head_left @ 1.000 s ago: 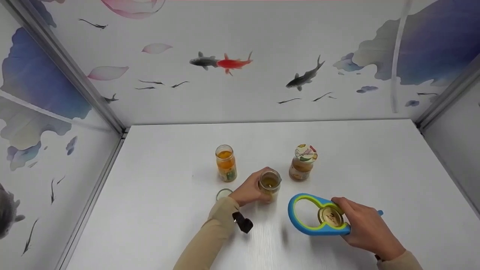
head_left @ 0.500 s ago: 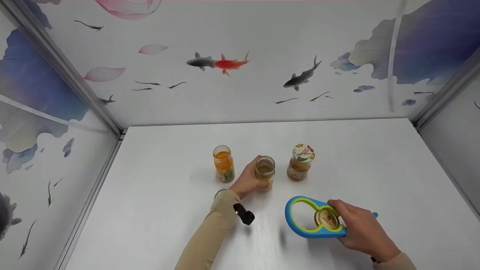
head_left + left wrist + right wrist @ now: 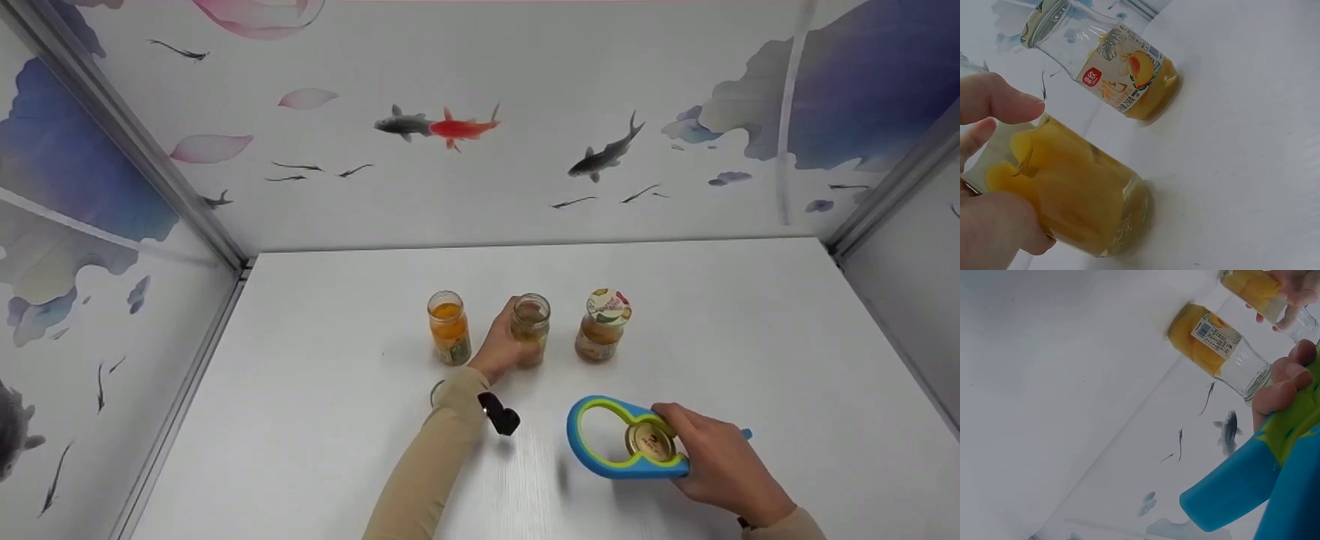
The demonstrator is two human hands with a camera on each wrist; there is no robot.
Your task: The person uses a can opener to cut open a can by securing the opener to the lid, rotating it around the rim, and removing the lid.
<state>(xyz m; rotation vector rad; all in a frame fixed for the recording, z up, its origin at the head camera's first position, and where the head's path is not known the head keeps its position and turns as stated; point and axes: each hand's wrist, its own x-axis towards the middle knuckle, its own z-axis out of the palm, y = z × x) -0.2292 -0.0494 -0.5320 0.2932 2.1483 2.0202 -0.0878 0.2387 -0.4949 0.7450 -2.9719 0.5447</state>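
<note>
My left hand [image 3: 501, 346] grips a lidless glass jar [image 3: 531, 330] of yellow fruit in liquid. In the left wrist view, fingers and thumb wrap its upper part, and its base looks to be at the tabletop. My right hand [image 3: 724, 457] holds a blue and green jar opener [image 3: 580, 446] above the table. A gold lid [image 3: 651, 442] sits in the opener's smaller opening. To the right of the gripped jar stands a lidded fruit jar [image 3: 600, 337], its peach label [image 3: 1123, 73] clear in the left wrist view.
An open jar of orange fruit [image 3: 450, 334] stands left of the gripped jar. A round thing with a thin greenish rim [image 3: 436, 390] lies partly hidden behind my left sleeve [image 3: 442, 442]. Printed walls enclose the white table [image 3: 322, 390] at the back and sides.
My left hand has carried the open jar away from me, into line between the two other jars. My right hand with the opener has barely shifted.
</note>
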